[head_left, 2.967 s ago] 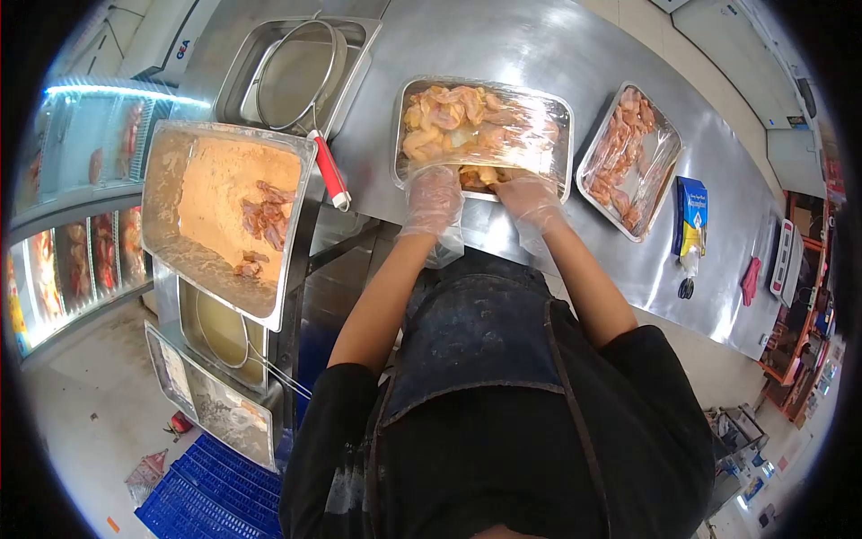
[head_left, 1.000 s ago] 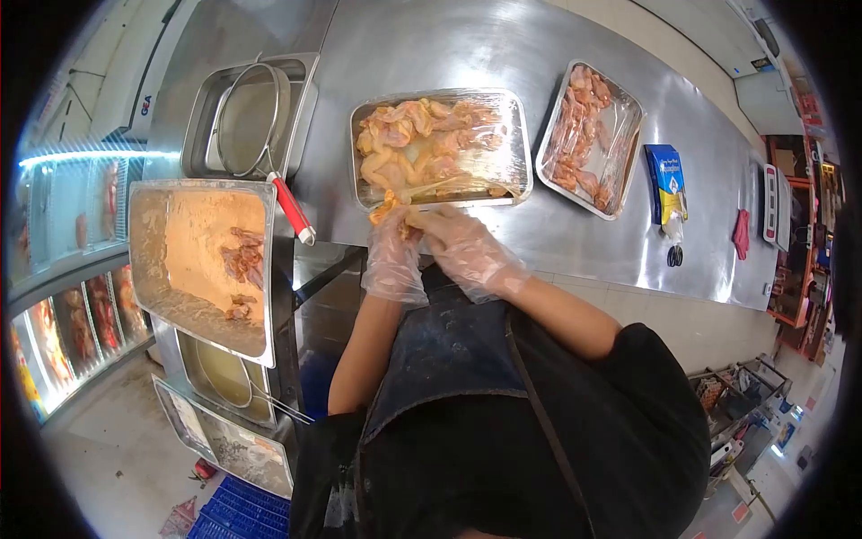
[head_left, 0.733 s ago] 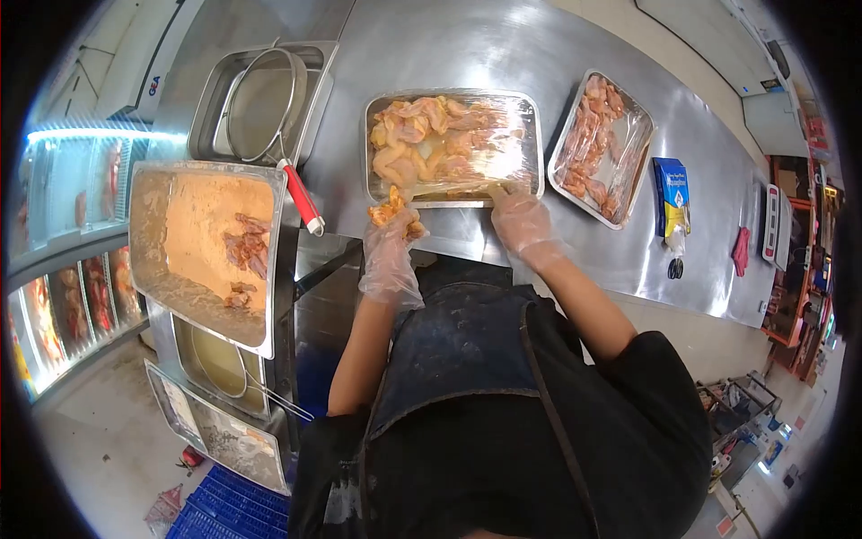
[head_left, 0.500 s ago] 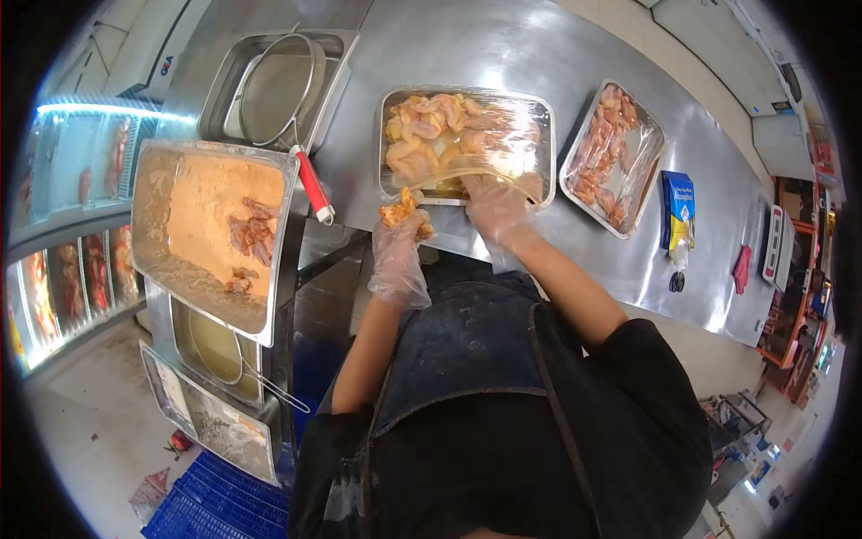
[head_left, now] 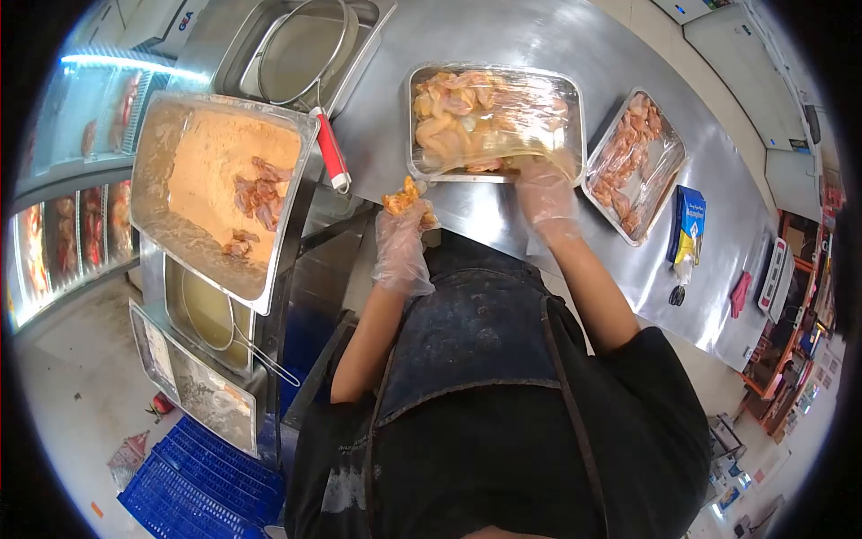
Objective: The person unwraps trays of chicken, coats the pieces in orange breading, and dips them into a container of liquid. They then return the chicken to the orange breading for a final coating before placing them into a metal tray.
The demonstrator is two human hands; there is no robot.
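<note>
My left hand [head_left: 400,248], in a clear plastic glove, is closed around raw marinated chicken pieces [head_left: 401,199] just off the near left corner of a metal tray. That tray [head_left: 422,177] holds more yellowish raw chicken [head_left: 446,135], partly covered by plastic film [head_left: 530,117]. My right hand [head_left: 546,199], gloved too, reaches over the tray's near edge at the right. Its fingers go in under the loose edge of the film, and their tips are hidden there.
Left stands a deep pan [head_left: 148,193] of orange flour with chicken pieces [head_left: 260,198] in it. A red-handled strainer [head_left: 332,157] lies over a basin behind it. At right are a second wrapped chicken tray [head_left: 637,241], a blue packet [head_left: 690,216] and a scale [head_left: 774,274].
The view has shifted, so the tray sits higher and further right. My left hand with the chicken pieces has drawn left, away from the tray. My right hand stays at the film.
</note>
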